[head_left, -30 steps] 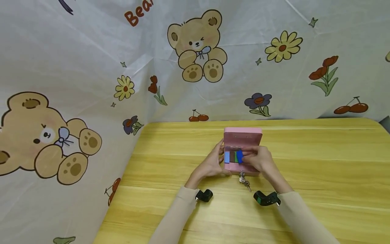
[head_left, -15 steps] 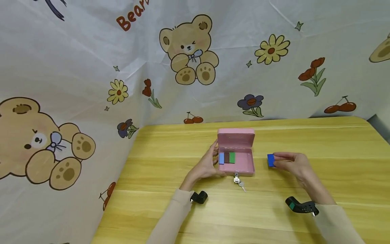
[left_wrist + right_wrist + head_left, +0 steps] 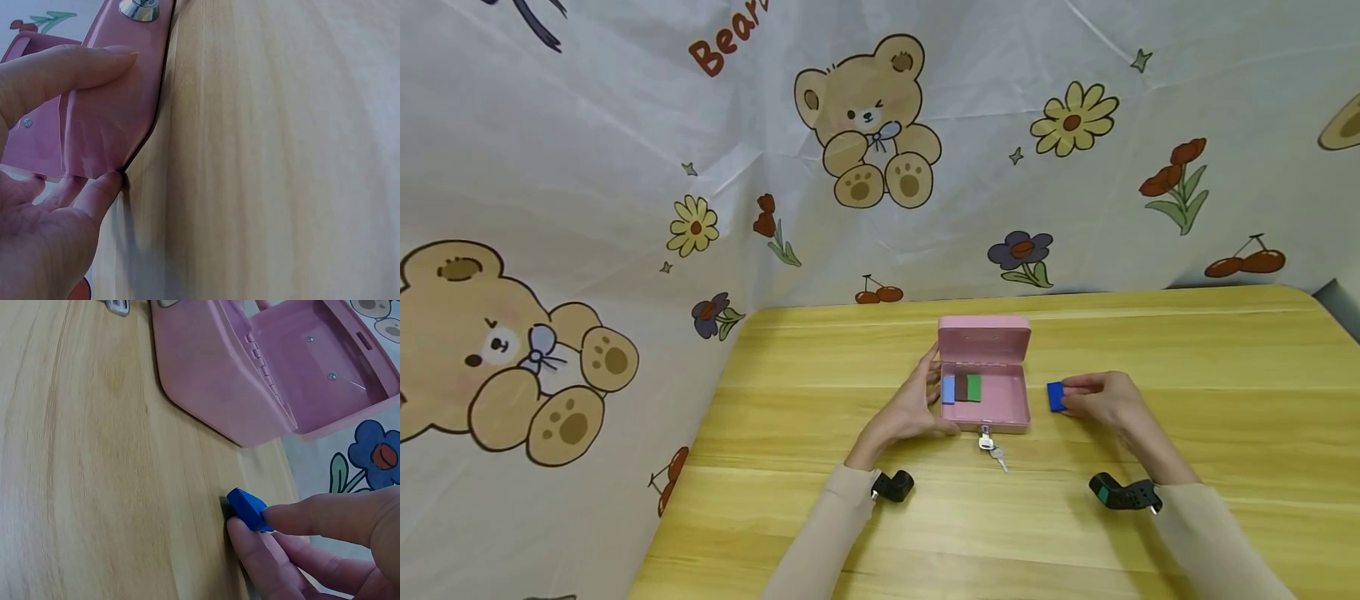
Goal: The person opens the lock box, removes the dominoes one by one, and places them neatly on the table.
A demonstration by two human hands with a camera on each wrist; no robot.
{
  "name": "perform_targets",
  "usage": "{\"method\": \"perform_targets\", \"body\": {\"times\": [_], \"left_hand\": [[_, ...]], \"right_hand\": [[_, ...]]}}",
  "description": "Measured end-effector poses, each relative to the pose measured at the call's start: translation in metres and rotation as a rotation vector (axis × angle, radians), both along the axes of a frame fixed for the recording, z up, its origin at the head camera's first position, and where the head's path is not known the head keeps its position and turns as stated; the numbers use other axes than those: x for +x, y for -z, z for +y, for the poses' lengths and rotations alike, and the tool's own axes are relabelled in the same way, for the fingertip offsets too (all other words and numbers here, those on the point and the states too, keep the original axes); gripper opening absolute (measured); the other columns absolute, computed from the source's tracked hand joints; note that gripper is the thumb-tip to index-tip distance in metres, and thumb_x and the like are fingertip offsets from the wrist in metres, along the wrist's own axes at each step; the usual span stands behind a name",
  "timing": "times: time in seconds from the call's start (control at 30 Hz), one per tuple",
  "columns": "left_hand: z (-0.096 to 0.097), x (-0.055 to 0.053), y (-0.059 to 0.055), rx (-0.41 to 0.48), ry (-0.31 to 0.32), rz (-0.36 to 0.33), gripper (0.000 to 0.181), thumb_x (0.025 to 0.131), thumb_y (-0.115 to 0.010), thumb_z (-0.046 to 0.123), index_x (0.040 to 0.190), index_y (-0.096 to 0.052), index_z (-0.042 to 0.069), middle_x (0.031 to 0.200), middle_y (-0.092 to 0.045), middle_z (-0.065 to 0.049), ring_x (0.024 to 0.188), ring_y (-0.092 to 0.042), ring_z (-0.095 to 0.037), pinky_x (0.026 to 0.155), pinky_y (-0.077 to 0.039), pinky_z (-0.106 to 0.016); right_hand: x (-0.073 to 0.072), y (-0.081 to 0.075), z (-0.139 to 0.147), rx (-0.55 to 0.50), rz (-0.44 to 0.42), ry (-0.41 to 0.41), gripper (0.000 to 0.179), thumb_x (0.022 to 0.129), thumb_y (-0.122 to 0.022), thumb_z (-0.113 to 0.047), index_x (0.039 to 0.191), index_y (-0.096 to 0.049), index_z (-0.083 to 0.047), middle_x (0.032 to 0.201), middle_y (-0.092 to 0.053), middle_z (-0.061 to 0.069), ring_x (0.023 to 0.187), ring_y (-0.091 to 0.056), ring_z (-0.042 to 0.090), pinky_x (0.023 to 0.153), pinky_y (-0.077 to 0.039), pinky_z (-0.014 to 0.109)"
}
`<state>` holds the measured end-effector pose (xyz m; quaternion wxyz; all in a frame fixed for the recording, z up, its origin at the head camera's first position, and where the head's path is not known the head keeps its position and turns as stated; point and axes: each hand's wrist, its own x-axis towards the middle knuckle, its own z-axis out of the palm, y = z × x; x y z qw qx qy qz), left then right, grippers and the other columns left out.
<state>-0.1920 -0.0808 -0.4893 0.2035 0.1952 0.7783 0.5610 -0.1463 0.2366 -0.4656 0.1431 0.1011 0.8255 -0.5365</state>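
A pink metal cash box (image 3: pixel 1006 398) sits on the table with its lid (image 3: pixel 985 340) raised. Along its left inside wall stand a light blue block (image 3: pixel 949 390), a brown block (image 3: pixel 962 387) and a green block (image 3: pixel 973 387). My left hand (image 3: pixel 910 407) grips the box at its left end, the thumb on the front wall and the fingers round the side. To the right of the box, my right hand (image 3: pixel 1105 400) pinches a dark blue block (image 3: pixel 248 509) between thumb and fingers, close over the tabletop.
A small key (image 3: pixel 997 455) dangles from another key in the lock at the box's front. The wooden table (image 3: pixel 850 358) meets a cloth backdrop (image 3: pixel 955 242) printed with bears and flowers behind and at the left. Black cameras sit on both wrists.
One second ago the right hand was inside the box at the dark blue block. It has brought that block out to the right, then slightly back leftward. The left hand keeps its hold.
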Motion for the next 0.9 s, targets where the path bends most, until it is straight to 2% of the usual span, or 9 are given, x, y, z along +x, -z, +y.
{"method": "perform_targets", "body": {"times": [0.17, 0.3, 0.37, 0.53, 0.6, 0.73, 0.8, 0.9], "left_hand": [[-0.001, 0.0, 0.0, 0.005, 0.0, 0.007, 0.144, 0.064, -0.091, -0.017, 0.169, 0.001, 0.018, 0.164, -0.033, -0.013, 0.15, -0.035, -0.031, 0.12, -0.039, -0.029], [-0.001, -0.001, 0.0, 0.007, 0.002, 0.009, 0.144, 0.064, -0.091, -0.017, 0.169, 0.001, 0.019, 0.164, -0.033, -0.014, 0.15, -0.035, -0.031, 0.12, -0.039, -0.029], [-0.001, -0.001, 0.001, 0.008, 0.0, 0.009, 0.145, 0.064, -0.091, -0.017, 0.169, 0.002, 0.02, 0.164, -0.032, -0.014, 0.15, -0.035, -0.031, 0.12, -0.039, -0.028], [-0.003, -0.001, 0.001, 0.035, -0.004, 0.001, 0.146, 0.063, -0.09, -0.02, 0.169, 0.002, 0.022, 0.162, -0.032, -0.015, 0.15, -0.035, -0.03, 0.12, -0.038, -0.028], [-0.004, -0.001, 0.001, 0.048, -0.002, -0.006, 0.146, 0.063, -0.089, -0.021, 0.169, 0.002, 0.022, 0.161, -0.032, -0.015, 0.149, -0.035, -0.03, 0.12, -0.038, -0.028], [-0.003, -0.001, 0.003, 0.057, 0.007, -0.006, 0.146, 0.063, -0.089, -0.021, 0.169, 0.002, 0.021, 0.161, -0.032, -0.015, 0.149, -0.036, -0.03, 0.12, -0.039, -0.028], [-0.003, -0.002, 0.004, 0.056, 0.01, -0.006, 0.145, 0.064, -0.089, -0.021, 0.169, 0.002, 0.022, 0.162, -0.031, -0.015, 0.15, -0.035, -0.03, 0.12, -0.039, -0.028], [-0.002, -0.002, 0.004, 0.056, 0.009, -0.009, 0.145, 0.064, -0.088, -0.021, 0.169, 0.002, 0.023, 0.162, -0.031, -0.015, 0.15, -0.034, -0.029, 0.12, -0.039, -0.028]], "right_hand": [[0.0, -0.004, 0.0, 0.002, 0.005, -0.01, 0.047, 0.102, -0.065, -0.008, 0.134, -0.052, 0.024, 0.114, -0.069, 0.033, 0.08, -0.074, 0.012, 0.073, -0.066, 0.025], [0.004, -0.013, 0.0, 0.057, 0.056, -0.012, 0.049, 0.105, -0.061, -0.013, 0.137, -0.05, 0.023, 0.119, -0.068, 0.035, 0.083, -0.078, 0.018, 0.075, -0.066, 0.027], [0.006, -0.021, -0.003, 0.046, 0.088, -0.014, 0.049, 0.107, -0.058, -0.014, 0.139, -0.049, 0.022, 0.123, -0.065, 0.036, 0.085, -0.077, 0.018, 0.077, -0.066, 0.026], [0.005, -0.039, -0.032, -0.129, 0.151, -0.022, 0.048, 0.11, -0.052, -0.012, 0.144, -0.046, 0.019, 0.133, -0.058, 0.037, 0.094, -0.073, 0.009, 0.087, -0.065, 0.03], [0.003, -0.042, -0.048, -0.201, 0.153, -0.049, 0.046, 0.11, -0.05, -0.01, 0.145, -0.045, 0.019, 0.136, -0.057, 0.037, 0.099, -0.072, 0.012, 0.091, -0.064, 0.034], [-0.001, -0.04, -0.076, -0.22, 0.096, -0.112, 0.045, 0.11, -0.048, -0.009, 0.145, -0.044, 0.019, 0.137, -0.056, 0.038, 0.106, -0.073, 0.027, 0.093, -0.064, 0.038], [-0.004, -0.037, -0.088, -0.201, 0.046, -0.116, 0.048, 0.11, -0.048, -0.011, 0.146, -0.043, 0.019, 0.138, -0.056, 0.038, 0.109, -0.072, 0.034, 0.092, -0.064, 0.04], [-0.008, -0.034, -0.099, -0.17, -0.015, -0.091, 0.051, 0.109, -0.048, -0.013, 0.148, -0.041, 0.018, 0.137, -0.056, 0.039, 0.111, -0.071, 0.039, 0.09, -0.065, 0.041]]}}
